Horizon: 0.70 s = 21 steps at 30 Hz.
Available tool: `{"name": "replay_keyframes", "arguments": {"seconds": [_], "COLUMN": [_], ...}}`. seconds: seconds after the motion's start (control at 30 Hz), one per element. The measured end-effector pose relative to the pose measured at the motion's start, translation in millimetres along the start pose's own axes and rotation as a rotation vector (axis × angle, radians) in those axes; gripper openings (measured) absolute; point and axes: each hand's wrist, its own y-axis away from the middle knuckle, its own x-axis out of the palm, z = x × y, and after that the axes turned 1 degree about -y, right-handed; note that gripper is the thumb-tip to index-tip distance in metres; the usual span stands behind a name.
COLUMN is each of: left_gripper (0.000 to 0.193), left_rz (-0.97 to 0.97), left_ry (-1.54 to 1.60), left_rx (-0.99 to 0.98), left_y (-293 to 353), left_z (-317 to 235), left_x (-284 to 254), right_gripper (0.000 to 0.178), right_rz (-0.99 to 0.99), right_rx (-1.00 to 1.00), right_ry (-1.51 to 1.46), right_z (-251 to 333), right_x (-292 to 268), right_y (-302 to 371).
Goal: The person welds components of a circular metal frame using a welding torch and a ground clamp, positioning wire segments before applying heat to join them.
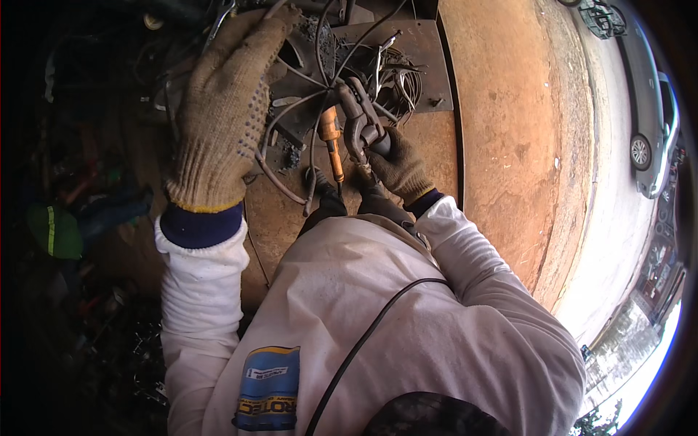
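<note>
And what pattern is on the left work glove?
The left work glove is tan knit with bluish dots, seen best in the head view.

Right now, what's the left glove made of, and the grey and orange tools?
Left glove: knitted fabric, maybe cotton, matte, with visible ribbing. Grey tool: probably metal, with dull, darkened surfaces. Orange tool: plastic or painted metal; its colour alone can't settle it.
</note>
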Motion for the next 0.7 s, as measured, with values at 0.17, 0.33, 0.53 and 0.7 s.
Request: {"name": "replay_keyframes", "arguments": {"seconds": [0.17,0.33,0.53,0.7], "left_gripper": [0.049,0.049,0.050,0.049], "left_rz": [-0.047,-0.014,0.010,-0.056], "left_ry": [-0.022,-0.009,0.006,-0.176], "left_rx": [-0.009,-0.009,0.004,-0.017], "left_y": [4,4,5,0], "left_z": [-4,-1,1,6], "left_x": [4,4,3,-9], "right_gripper": [0.054,0.051,0.047,0.039], "right_rz": [0.002,0.015,0.023,0.009], "right_rx": [0.017,0.025,0.081,0.078], "right_ry": [0.022,-0.041,-0.156,-0.126], "right_z": [-2,10,26,20], "right_x": [-1,-3,-4,-2], "right_y": [-1,3,9,10]}}
